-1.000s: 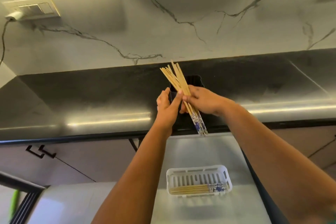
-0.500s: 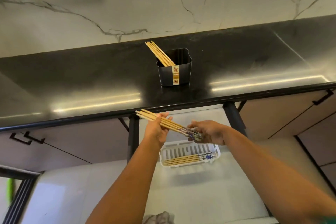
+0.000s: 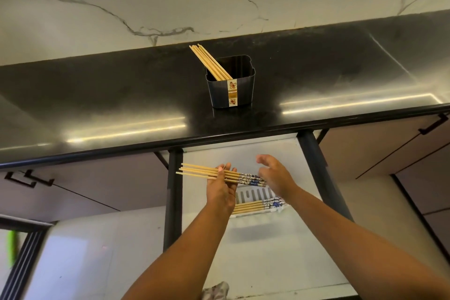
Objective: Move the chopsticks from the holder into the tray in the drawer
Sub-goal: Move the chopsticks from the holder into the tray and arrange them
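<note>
Viewed from above, looking down past a glossy black countertop into an open white drawer. Left hand clasped around a bundle of pale bamboo chopsticks with blue-patterned ends, held level just above a white slotted plastic tray in the drawer. Right hand spread loose, fingers uncurled, touching or nearly touching the patterned ends, gripping nothing. More chopsticks of the same kind already lying flat in the tray. Others leaning in a black plastic holder with a floral label strip up on the countertop. Likely risks: bundle supported at one point only, so sticks could fan, tip or roll free; plain tips reaching left beyond the tray's edge, so a careless drop could scatter them across the drawer floor or leave them askew over the rim.
</note>
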{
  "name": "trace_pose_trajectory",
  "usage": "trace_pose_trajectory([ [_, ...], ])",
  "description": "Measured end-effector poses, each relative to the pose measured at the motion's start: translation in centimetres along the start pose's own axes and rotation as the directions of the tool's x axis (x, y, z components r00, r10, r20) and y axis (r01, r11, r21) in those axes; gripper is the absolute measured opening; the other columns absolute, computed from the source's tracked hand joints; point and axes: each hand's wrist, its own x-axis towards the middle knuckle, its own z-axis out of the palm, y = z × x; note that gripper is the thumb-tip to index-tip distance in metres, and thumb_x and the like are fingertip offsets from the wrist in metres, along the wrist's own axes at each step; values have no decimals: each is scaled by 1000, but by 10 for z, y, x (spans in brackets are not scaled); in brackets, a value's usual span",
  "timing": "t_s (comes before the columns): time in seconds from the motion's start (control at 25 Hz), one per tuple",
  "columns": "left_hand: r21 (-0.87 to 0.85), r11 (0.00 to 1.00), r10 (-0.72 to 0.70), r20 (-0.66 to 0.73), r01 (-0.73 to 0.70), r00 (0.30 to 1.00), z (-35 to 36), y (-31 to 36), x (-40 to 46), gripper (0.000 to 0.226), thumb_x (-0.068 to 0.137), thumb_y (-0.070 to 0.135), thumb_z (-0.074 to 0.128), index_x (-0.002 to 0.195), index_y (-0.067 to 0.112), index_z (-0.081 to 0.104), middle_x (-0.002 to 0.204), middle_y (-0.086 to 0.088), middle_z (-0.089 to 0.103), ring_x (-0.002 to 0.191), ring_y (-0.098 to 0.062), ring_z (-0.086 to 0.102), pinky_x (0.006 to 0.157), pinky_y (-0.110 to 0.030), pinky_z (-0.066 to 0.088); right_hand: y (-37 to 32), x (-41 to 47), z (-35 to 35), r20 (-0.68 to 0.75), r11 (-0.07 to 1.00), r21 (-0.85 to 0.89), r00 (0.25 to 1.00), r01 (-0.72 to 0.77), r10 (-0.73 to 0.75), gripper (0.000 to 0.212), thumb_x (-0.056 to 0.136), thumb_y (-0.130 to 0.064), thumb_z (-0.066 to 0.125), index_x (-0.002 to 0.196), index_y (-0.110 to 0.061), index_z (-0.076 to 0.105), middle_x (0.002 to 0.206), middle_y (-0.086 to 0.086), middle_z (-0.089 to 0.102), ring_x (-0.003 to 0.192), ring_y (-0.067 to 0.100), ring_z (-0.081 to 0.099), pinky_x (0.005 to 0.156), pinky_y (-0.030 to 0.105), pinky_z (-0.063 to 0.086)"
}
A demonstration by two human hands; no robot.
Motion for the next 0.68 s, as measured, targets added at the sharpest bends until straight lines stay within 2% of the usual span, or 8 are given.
trace_pose_trajectory([
  [0.04,2,1000,-4,-9,4,1000,1,-6,-1,19,98,19,46,110,12,58,106,-10,69,96,-27,67,79,-38,55,5,-6,6,71,932,-314,983,182,-168,52,94,-19,56,143,-14,40,148,8,46,133,26,45,109,36,37],
  [0.08,0,1000,-16,-7,16,1000,4,-16,-2,17,98,19,46,107,12,58,103,-9,69,92,-26,68,78,-37,55,13,-11,16,147,791,-533,954,300,-262,61,92,-21,59,147,-14,35,149,7,45,135,26,45,111,37,36],
  [0.16,11,999,-53,5,53,999,9,-36,-5,16,98,17,47,97,11,61,94,-9,69,81,-23,68,71,-34,56,29,-21,34,157,575,-753,937,319,-313,57,95,-26,56,146,-13,36,143,6,51,130,24,51,110,36,39],
  [0.28,37,993,-110,-24,111,994,4,-45,1,19,97,15,48,91,6,63,87,-11,67,76,-24,67,68,-34,56,44,-21,28,158,483,-808,914,337,-375,25,92,-21,62,115,-12,62,102,5,71,91,22,70,82,32,56],
  [0.36,8,992,-124,-89,125,988,-11,-31,10,17,97,13,48,91,3,60,86,-13,65,76,-24,65,72,-36,55,57,-12,16,208,344,-851,855,398,-476,21,81,-18,74,101,-10,69,85,5,74,74,22,72,71,33,59],
  [0.48,90,993,-52,-186,70,981,-45,7,36,15,95,3,47,85,3,58,82,-10,62,67,-17,66,61,-28,55,72,2,-4,297,315,-861,897,400,-329,36,91,-16,62,124,-5,56,114,13,68,102,29,67,92,37,53],
  [0.6,366,931,95,-212,-11,973,-74,30,61,17,92,-1,44,104,2,57,88,-3,58,75,-11,57,79,-26,48,79,20,-11,359,191,-892,899,409,-251,40,96,-17,53,134,-7,44,128,12,60,116,27,59,102,34,45],
  [0.68,561,827,134,-262,37,956,-86,26,68,21,93,12,51,112,7,58,95,-3,60,81,-16,56,79,-31,48,75,28,0,381,158,-893,895,421,-231,36,96,-12,49,131,-6,45,126,13,60,115,28,59,100,35,44],
])
